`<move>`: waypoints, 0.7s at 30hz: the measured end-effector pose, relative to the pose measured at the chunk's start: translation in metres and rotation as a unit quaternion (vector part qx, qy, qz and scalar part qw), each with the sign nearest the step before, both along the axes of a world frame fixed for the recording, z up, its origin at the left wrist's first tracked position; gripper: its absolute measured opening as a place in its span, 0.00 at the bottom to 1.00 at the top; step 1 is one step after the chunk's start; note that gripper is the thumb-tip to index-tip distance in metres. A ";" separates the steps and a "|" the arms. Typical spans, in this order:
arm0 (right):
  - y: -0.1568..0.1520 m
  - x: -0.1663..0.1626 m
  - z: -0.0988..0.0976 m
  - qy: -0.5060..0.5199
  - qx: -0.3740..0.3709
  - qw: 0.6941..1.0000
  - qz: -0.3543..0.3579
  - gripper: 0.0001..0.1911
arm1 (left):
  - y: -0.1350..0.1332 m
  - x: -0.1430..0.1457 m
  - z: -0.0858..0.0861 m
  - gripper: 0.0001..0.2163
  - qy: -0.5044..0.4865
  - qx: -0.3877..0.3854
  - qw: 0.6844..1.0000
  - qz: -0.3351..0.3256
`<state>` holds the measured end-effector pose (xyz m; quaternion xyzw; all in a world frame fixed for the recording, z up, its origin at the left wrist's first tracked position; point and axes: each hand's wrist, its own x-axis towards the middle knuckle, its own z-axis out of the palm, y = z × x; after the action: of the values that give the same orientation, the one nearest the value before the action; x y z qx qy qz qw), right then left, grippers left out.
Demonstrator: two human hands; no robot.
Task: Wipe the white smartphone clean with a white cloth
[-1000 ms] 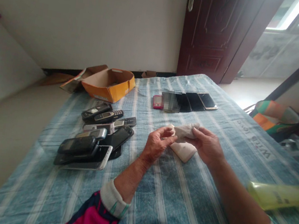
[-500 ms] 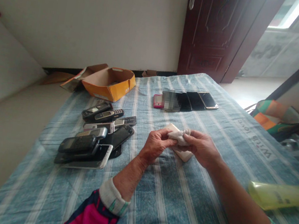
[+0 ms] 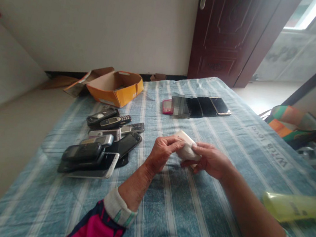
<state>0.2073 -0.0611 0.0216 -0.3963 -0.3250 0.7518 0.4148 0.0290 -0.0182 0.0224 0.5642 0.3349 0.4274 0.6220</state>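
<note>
Through the head camera I am watching my left hand (image 3: 161, 154) pinching one side of a crumpled white wipe (image 3: 188, 151) between thumb and fingers. My right hand (image 3: 213, 161) is grasping the other side, its thumb pressing on top and its fingers curling underneath. Both hands are meeting over the middle of the striped cover (image 3: 148, 220), and the wipe is sitting between them. I cannot tell whether it is paper or fabric. Below it, a pale flat thing (image 3: 185, 136) is showing, partly hidden by the wipe and fingers; I cannot tell whether they are touching it.

Toward the cover's left edge, a heap of phones (image 3: 83, 154) is lying to the left of my left hand, several overlapping. Beyond it, an orange box (image 3: 112, 96) is standing at the far left corner. Near the far edge, dark phones (image 3: 207, 107) are lying in a row, with a pink phone (image 3: 167, 107) at its left end and a pixelated patch hiding what is between. Toward the right edge, a yellow see-through thing (image 3: 290, 207) is lying beside my right forearm.
</note>
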 end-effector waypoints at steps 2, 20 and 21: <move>0.000 0.000 -0.001 0.002 0.004 1.000 -0.001 0.17 | 0.000 0.000 0.000 0.09 -0.001 0.001 1.000 0.001; 0.002 -0.002 -0.015 -0.533 0.382 0.723 -0.218 0.10 | 0.012 0.003 -0.015 0.09 0.056 0.007 0.982 0.177; 0.001 -0.002 -0.015 -0.564 0.398 0.702 -0.175 0.13 | 0.013 0.002 -0.017 0.08 0.072 0.023 0.980 0.186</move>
<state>0.2058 -0.0603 0.0061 -0.5938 -0.6922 0.1023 0.3973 0.0307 -0.0050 0.0057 0.5358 0.4682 0.5014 0.4923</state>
